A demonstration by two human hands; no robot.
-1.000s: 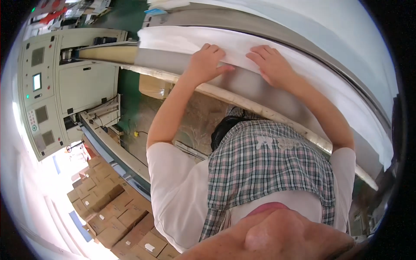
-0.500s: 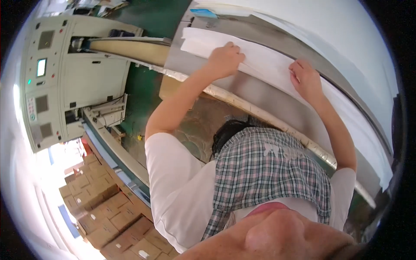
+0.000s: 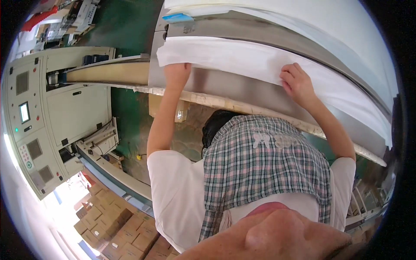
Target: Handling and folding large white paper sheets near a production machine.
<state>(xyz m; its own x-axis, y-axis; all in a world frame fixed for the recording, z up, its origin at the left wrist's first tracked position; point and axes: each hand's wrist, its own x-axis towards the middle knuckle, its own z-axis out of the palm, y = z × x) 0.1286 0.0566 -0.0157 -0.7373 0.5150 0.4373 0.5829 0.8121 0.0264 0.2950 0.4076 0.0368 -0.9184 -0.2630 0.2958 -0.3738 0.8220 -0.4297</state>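
Observation:
A long white sheet [image 3: 234,54], folded into a narrow strip, lies across a grey metal table [image 3: 234,82]. Whether it is cloth or paper I cannot tell. My left hand [image 3: 177,76] grips the near edge close to the strip's left end, its fingers partly hidden beneath the sheet. Further right, my right hand [image 3: 299,84] has its fingers curled together at the same near edge. The strip runs on past it toward the far right and looks slightly creased.
Beyond a dark slot, more white sheeting [image 3: 277,21] covers the back, with a blue piece [image 3: 177,17] at its left corner. A wrapped rail [image 3: 216,100] edges the table near my apron. At left stand a control cabinet [image 3: 80,104], a beige conveyor [image 3: 108,73] and stacked cartons [image 3: 130,229].
My left hand has moved left and nearer, from on top of the strip to its near left edge. My right hand has shifted slightly. The view has turned a little.

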